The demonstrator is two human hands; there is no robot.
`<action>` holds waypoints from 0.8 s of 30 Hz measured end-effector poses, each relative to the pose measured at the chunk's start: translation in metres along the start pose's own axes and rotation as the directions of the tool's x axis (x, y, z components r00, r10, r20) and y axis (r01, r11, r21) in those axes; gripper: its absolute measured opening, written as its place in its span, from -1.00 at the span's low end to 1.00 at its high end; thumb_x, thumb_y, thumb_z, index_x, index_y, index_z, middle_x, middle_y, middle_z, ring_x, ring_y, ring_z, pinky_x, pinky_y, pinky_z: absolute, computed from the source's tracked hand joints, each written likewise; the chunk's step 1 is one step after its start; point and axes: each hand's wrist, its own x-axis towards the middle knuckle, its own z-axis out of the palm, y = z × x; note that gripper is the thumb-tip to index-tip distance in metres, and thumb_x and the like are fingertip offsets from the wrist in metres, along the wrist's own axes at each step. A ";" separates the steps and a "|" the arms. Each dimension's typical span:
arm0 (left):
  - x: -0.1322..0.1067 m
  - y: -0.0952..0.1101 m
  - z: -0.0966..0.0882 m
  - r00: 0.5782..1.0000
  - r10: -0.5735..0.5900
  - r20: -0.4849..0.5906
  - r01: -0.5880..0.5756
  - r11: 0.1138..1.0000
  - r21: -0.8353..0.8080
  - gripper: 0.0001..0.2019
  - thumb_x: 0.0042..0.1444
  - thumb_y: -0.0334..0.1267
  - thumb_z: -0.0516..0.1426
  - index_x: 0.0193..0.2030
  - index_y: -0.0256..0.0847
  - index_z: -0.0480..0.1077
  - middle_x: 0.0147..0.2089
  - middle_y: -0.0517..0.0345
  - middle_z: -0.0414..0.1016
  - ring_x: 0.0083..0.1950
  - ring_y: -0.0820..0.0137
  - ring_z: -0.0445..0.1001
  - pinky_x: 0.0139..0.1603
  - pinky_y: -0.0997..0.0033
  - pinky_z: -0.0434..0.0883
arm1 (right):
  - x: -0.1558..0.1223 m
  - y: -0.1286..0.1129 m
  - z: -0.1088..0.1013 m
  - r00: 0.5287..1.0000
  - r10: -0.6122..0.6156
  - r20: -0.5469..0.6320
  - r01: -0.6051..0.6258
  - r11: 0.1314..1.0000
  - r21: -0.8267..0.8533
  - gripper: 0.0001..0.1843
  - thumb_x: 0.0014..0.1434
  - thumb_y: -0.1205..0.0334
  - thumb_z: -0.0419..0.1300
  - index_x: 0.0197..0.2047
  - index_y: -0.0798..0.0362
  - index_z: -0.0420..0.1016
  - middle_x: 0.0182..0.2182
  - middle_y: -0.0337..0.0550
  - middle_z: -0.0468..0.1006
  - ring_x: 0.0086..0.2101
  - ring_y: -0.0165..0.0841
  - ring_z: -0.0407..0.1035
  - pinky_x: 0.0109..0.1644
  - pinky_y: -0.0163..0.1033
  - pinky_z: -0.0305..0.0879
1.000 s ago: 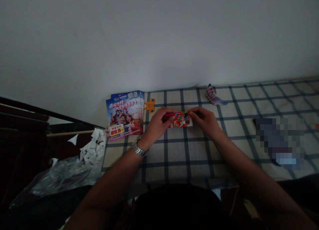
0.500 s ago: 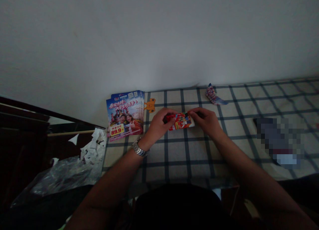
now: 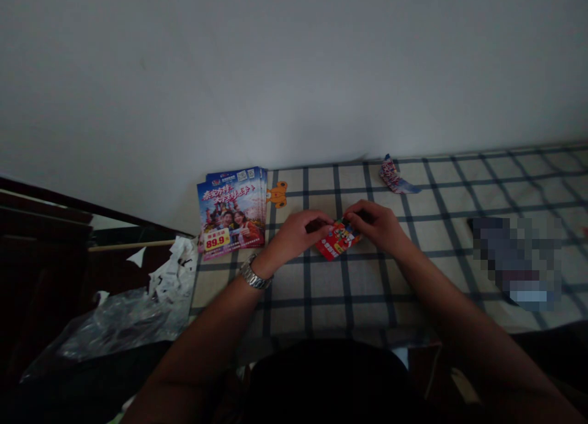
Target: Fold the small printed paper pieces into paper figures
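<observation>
A small red printed paper piece (image 3: 337, 240) lies folded or angled between my hands on the checked cloth. My left hand (image 3: 301, 235) pinches its upper left side, and a silver wristwatch (image 3: 254, 276) sits on that wrist. My right hand (image 3: 374, 226) holds its upper right corner, with the fingers hiding part of the paper. A stack of colourful leaflets (image 3: 232, 212) lies just left of my left hand, with an orange cut-out shape (image 3: 277, 194) beside it.
A crumpled printed paper scrap (image 3: 395, 176) lies near the white wall. A pixelated object (image 3: 517, 261) rests on the cloth at right. Left of the cloth edge are torn white paper (image 3: 172, 271), clear plastic sheeting (image 3: 124, 323) and a wooden stick (image 3: 128, 245).
The red paper has gone from a long horizontal strip to a shorter, tilted piece. My left hand has moved right and closer to my right hand.
</observation>
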 end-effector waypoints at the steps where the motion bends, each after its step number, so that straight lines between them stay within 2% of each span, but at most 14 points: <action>1: 0.000 0.000 0.001 1.000 -0.004 0.015 0.004 1.000 0.002 -0.84 0.34 -0.13 0.23 -0.08 -0.14 0.57 -0.19 0.13 0.65 -0.23 0.37 0.58 -0.20 0.37 0.48 | 0.000 -0.001 0.000 1.000 0.000 0.003 0.000 1.000 0.001 -0.70 0.30 -0.08 0.29 -0.20 0.00 0.61 -0.28 -0.12 0.67 -0.30 -0.26 0.55 -0.19 -0.14 0.50; 5: -0.001 -0.001 0.006 0.999 -0.033 0.019 0.033 0.999 -0.015 -0.87 0.32 -0.16 0.23 -0.14 -0.16 0.55 -0.30 0.18 0.60 -0.32 0.41 0.53 -0.31 0.42 0.41 | 0.000 -0.004 0.001 1.000 0.011 0.012 -0.012 1.000 0.018 -0.70 0.29 -0.07 0.30 -0.19 0.00 0.62 -0.25 -0.11 0.68 -0.26 -0.26 0.57 -0.14 -0.13 0.52; 11: 0.001 -0.003 0.008 0.997 -0.044 -0.070 0.036 0.994 -0.104 -0.84 0.32 -0.14 0.23 -0.17 -0.18 0.50 -0.25 0.14 0.59 -0.27 0.41 0.53 -0.26 0.42 0.45 | 0.001 0.000 0.000 0.997 0.077 -0.005 -0.076 0.989 0.128 -0.62 0.31 -0.13 0.29 -0.02 -0.02 0.62 -0.13 -0.09 0.72 -0.15 -0.21 0.59 -0.06 -0.10 0.54; 13: 0.001 -0.004 0.007 0.992 -0.062 -0.111 0.046 0.989 -0.141 -0.81 0.31 -0.10 0.24 -0.17 -0.18 0.48 -0.26 0.15 0.57 -0.28 0.42 0.52 -0.26 0.43 0.45 | 0.001 0.003 0.001 0.996 0.090 0.000 -0.089 0.985 0.145 -0.60 0.27 -0.15 0.34 -0.01 -0.04 0.61 -0.12 -0.10 0.71 -0.18 -0.21 0.58 -0.11 -0.11 0.54; 16: 0.001 -0.006 0.007 0.987 -0.078 -0.140 0.057 0.987 -0.153 -0.80 0.29 -0.08 0.25 -0.18 -0.18 0.47 -0.27 0.16 0.55 -0.28 0.42 0.50 -0.25 0.43 0.45 | 0.000 0.005 0.003 0.995 0.098 -0.022 -0.095 0.988 0.125 -0.60 0.22 -0.18 0.37 -0.07 -0.05 0.60 -0.21 -0.13 0.69 -0.29 -0.23 0.54 -0.27 -0.15 0.49; 21: 0.001 -0.004 0.008 0.989 -0.079 -0.126 0.061 0.988 -0.139 -0.84 0.28 -0.14 0.25 -0.19 -0.18 0.47 -0.30 0.17 0.54 -0.30 0.43 0.49 -0.25 0.43 0.44 | -0.001 0.006 0.006 0.994 0.083 -0.075 -0.077 0.995 0.070 -0.62 0.24 -0.20 0.34 -0.14 -0.05 0.58 -0.33 -0.14 0.63 -0.40 -0.27 0.45 -0.40 -0.18 0.37; 24: 0.001 -0.002 0.008 0.990 -0.082 -0.115 0.067 0.990 -0.125 -0.86 0.27 -0.17 0.24 -0.20 -0.18 0.45 -0.32 0.18 0.53 -0.31 0.43 0.49 -0.26 0.43 0.44 | -0.001 0.008 0.005 0.994 0.083 -0.076 -0.080 0.996 0.044 -0.64 0.25 -0.17 0.34 -0.15 -0.04 0.58 -0.39 -0.19 0.58 -0.50 -0.35 0.34 -0.47 -0.22 0.24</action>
